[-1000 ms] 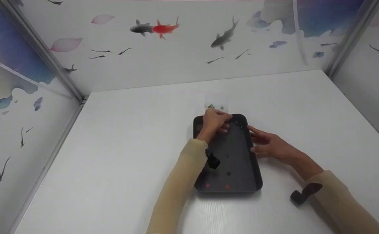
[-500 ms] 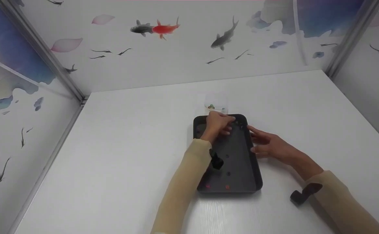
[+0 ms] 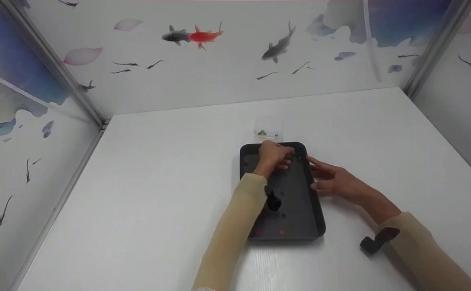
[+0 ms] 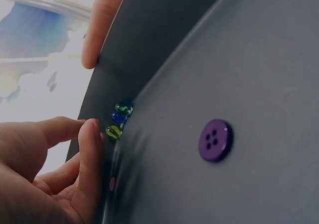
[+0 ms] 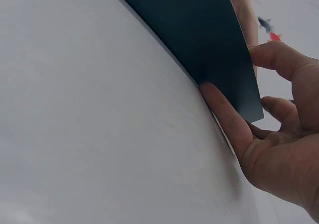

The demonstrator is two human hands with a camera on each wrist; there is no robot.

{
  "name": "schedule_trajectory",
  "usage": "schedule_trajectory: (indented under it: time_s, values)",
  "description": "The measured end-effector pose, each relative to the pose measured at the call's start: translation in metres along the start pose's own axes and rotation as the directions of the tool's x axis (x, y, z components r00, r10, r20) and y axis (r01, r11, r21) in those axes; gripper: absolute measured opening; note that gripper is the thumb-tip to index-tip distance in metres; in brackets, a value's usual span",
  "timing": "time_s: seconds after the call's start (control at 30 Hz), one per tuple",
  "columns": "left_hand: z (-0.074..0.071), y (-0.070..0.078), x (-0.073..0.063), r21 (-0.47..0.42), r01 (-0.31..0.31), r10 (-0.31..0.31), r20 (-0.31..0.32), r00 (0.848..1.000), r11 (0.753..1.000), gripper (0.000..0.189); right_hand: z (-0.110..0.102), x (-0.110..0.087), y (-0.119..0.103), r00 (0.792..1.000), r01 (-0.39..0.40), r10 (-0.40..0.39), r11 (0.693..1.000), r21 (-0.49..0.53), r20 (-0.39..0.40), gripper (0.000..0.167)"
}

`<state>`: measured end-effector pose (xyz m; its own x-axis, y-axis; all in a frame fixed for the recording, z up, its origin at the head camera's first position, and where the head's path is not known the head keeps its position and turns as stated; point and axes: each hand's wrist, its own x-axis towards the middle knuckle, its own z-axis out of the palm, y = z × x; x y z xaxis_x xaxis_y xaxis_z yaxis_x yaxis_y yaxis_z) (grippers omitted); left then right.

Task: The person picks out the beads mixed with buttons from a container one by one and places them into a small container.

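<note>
My left hand (image 3: 272,157) reaches into the far end of a black tray (image 3: 300,194). In the left wrist view its fingertips are right beside a yellow-green glass marble (image 4: 113,131), with a blue marble (image 4: 118,117) and a teal one (image 4: 124,107) along the same wall. Nothing shows held between the fingers. A purple four-hole button (image 4: 215,140) lies on the tray floor. My right hand (image 3: 342,184) rests its fingers against the tray's outer right wall, thumb low on the side and another fingertip at the rim in the right wrist view.
Behind the tray stands a small clear container (image 3: 268,127) with several small coloured pieces in it. Small buttons, including a red one (image 3: 281,232), are spread over the tray floor. White panels with painted fish (image 3: 205,37) enclose the white table (image 3: 158,182).
My left hand has moved from near the clear container rightward and slightly down, toward the tray's far right corner. My right hand and the tray have stayed nearly in place.
</note>
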<state>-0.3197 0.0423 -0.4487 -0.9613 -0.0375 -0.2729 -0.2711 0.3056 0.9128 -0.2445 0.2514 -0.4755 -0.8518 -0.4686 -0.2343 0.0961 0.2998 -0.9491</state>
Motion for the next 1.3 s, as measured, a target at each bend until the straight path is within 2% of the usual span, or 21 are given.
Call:
schedule_trajectory:
  time_s: [0.17,0.6,0.87,1.0,1.3]
  values:
    - [0.002,-0.001,0.002,0.007,-0.007,0.007,-0.010,1.000,1.000,0.014,-0.001,0.000,0.001,1.000,0.000,0.000,1.000,-0.010,-0.003,0.090]
    - [0.007,-0.002,0.005,0.007,0.067,-0.067,-0.013,0.998,0.998,0.014,0.000,0.000,0.002,1.000,0.004,-0.004,1.000,-0.001,0.003,0.089]
    - [0.010,-0.004,0.006,-0.024,0.035,-0.035,-0.008,0.999,0.999,0.016,0.000,0.000,0.003,0.999,0.043,-0.043,0.998,-0.056,-0.005,0.088]
    - [0.011,-0.005,0.005,-0.027,0.033,-0.033,-0.011,0.999,0.999,0.015,0.000,0.000,0.003,1.000,0.030,-0.031,0.999,-0.044,-0.008,0.089]
    - [0.014,-0.006,0.003,-0.102,0.057,-0.060,-0.031,0.998,0.993,0.015,0.000,0.000,0.002,1.000,0.027,-0.027,0.999,-0.031,-0.006,0.089]
